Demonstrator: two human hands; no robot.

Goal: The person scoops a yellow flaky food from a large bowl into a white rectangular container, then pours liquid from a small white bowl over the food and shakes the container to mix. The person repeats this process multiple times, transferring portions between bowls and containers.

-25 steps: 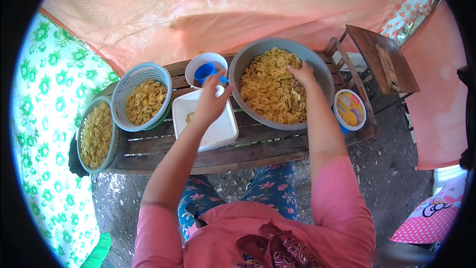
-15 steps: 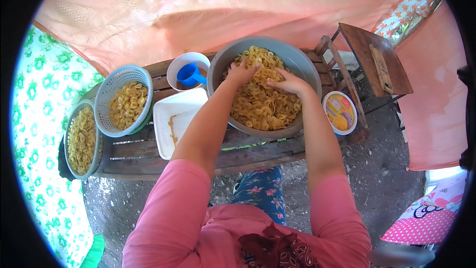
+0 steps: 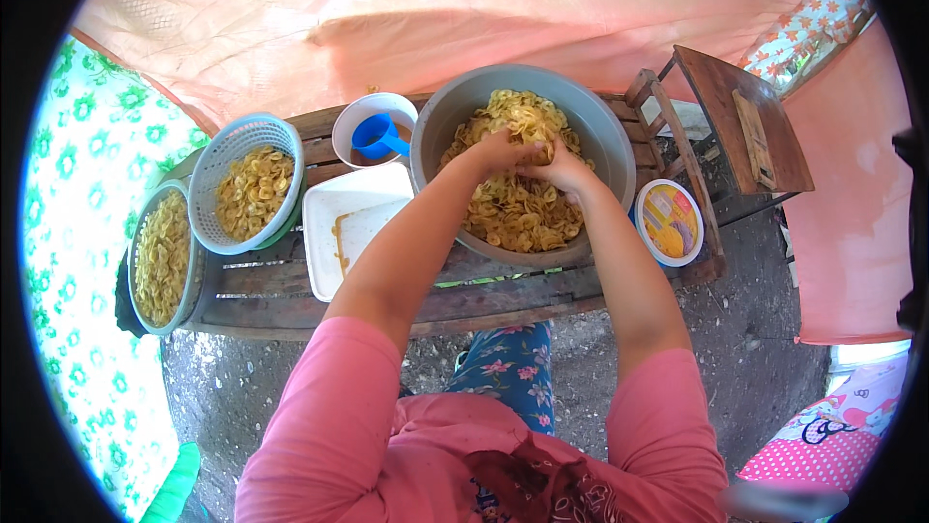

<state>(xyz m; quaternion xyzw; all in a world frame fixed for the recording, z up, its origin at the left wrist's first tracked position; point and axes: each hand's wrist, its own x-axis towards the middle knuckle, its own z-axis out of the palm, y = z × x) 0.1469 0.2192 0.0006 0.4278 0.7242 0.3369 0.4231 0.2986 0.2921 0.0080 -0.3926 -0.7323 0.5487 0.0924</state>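
Observation:
A big grey basin (image 3: 433,126) holds a heap of thin, round yellow banana chips (image 3: 520,223). Both my hands are in it, close together over the middle of the heap. My left hand (image 3: 505,150) has its fingers curved round a clump of chips from the left. Against the same clump, from the right, curls my right hand (image 3: 564,173); its fingertips are partly hidden among the chips. Some chips show between the two hands.
Left of the basin stand a white tub (image 3: 341,131) with a blue scoop (image 3: 373,135), a white tray (image 3: 363,218) with brown residue, and two baskets (image 3: 215,165) of chips. A yellow-lidded round tub (image 3: 670,223) sits right on the slatted bench (image 3: 281,315).
My hands have come together from apart, the right moving inward and the left rightward, closing round a clump of banana chips. The view has shifted slightly.

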